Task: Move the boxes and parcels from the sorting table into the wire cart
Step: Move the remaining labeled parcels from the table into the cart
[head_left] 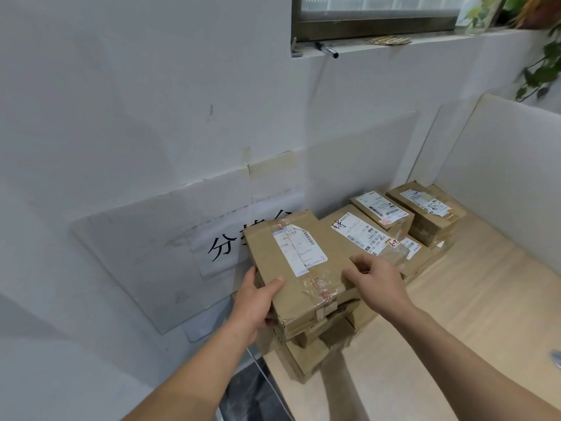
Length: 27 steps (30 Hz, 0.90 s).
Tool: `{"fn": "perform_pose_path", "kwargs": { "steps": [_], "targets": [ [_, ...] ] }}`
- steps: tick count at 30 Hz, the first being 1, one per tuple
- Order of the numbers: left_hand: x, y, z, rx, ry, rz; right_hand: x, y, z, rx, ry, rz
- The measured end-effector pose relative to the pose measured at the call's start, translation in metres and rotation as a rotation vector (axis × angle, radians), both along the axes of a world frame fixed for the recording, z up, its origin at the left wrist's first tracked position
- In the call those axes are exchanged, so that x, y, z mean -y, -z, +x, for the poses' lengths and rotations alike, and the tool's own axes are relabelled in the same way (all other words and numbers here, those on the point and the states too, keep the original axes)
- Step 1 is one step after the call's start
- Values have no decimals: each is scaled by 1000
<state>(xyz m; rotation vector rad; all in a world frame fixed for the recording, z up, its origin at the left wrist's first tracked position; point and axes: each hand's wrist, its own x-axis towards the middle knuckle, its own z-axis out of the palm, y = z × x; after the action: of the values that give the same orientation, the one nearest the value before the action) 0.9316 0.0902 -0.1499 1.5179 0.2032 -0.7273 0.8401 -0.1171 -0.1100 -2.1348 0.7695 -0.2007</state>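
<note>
A brown cardboard box (299, 268) with a white label and torn clear tape lies on top of a stack of boxes at the left end of the sorting table (473, 299). My left hand (256, 299) grips its near left corner, thumb on top and fingers under the side. My right hand (375, 276) holds its right edge with curled fingers. A second labelled box (361, 229) lies right behind it. Two smaller boxes (381, 209) (425, 208) stand farther back by the wall. The wire cart is out of view.
A white wall with a taped paper sign (218, 247) stands close on the left. A white partition (501, 165) closes the table's far right. A window ledge with a marker pen (328, 50) and a plant (543, 68) is above. Dark floor (252, 390) shows below left.
</note>
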Motion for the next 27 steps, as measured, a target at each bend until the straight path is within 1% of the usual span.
{"fn": "perform_pose_path", "kwargs": {
  "steps": [8, 12, 16, 18, 19, 22, 27],
  "targets": [
    [-2, -8, -9, 10, 12, -50, 15, 3, -6, 139, 74, 105],
    [-1, -5, -11, -5, 6, -50, 34, 14, -4, 166, 149, 38],
    [2, -1, -11, -12, -3, -37, 65, 26, 6, 71, 231, -68],
    [3, -1, -10, -10, -2, -33, 80, 29, 13, 4, 230, -151],
    [3, 0, -10, -11, -1, -27, 87, 32, 17, -24, 230, -157],
    [3, 2, -9, -13, -1, -11, 96, 33, 24, -84, 279, -32],
    [3, 6, -6, -11, -2, -16, 111, 41, 32, -18, 418, 347]
  ]
}}
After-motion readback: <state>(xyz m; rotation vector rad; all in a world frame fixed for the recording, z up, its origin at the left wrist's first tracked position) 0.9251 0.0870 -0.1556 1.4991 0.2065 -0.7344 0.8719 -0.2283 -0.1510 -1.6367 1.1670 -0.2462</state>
